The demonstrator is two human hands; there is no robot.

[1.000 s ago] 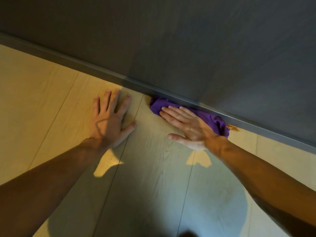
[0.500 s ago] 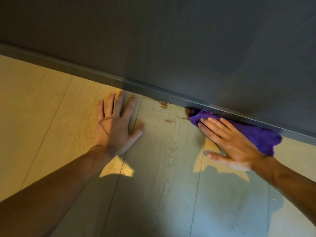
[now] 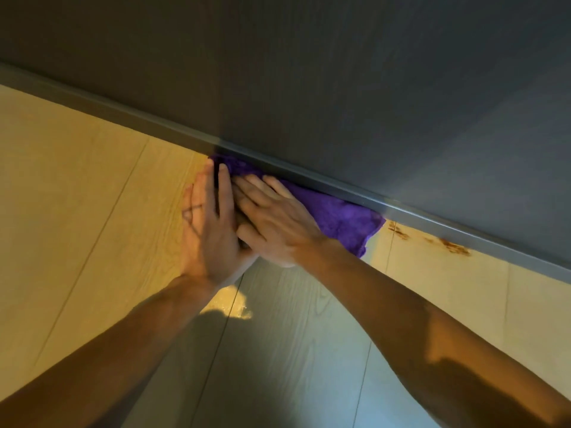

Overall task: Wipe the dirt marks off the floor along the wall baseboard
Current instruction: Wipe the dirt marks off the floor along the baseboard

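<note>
The floor (image 3: pixel 92 193) is pale wood-grain plank laminate, its seams running from the lower foreground toward the wall. A grey baseboard (image 3: pixel 340 188) crosses the view diagonally, from upper left down to lower right, below a dark grey wall (image 3: pixel 309 72). Warm yellow light covers the left planks; the centre foreground lies in cooler shadow.

A purple cloth (image 3: pixel 336 216) lies flat on the floor, pressed along the foot of the baseboard. Its long axis runs parallel to the baseboard, one end at the upper left near the fingertips, the other a loose corner pointing lower right.

The right hand (image 3: pixel 275 223) rests palm down on the cloth, fingers extended and close together, pressing rather than gripping. The left hand (image 3: pixel 210 230) lies flat on the bare floor just beside it, fingers straight, holding nothing; its inner edge touches the right hand and its fingertips reach the cloth's left end.

Brown dirt marks (image 3: pixel 448 244) remain on the floor against the baseboard, to the right of the cloth and apart from it
</note>
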